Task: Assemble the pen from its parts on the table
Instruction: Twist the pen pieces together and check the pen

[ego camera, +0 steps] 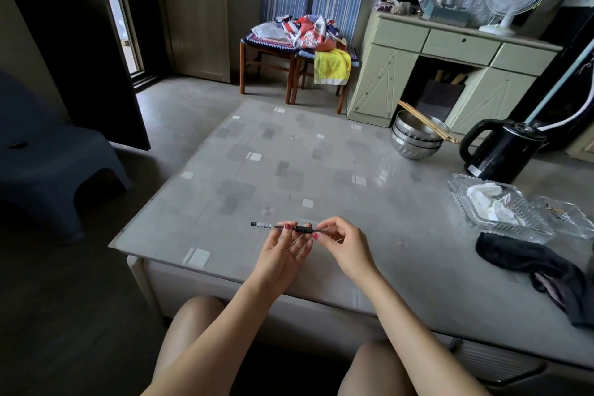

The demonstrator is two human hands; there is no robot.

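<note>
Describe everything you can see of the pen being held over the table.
The slim pen with a clear barrel and black ribbed grip lies roughly level in the air above the near edge of the grey patterned glass-topped table. Its dark-capped end with a printed label pokes out to the left. The left hand pinches the barrel beside the grip; the right hand pinches the other end, hiding the tip. It touches nothing but fingers.

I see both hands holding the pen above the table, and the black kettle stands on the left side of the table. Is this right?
Not quite. The head view shows the black kettle on the right side of the table, not the left. Both the left hand and right hand do hold the pen above it.
</note>
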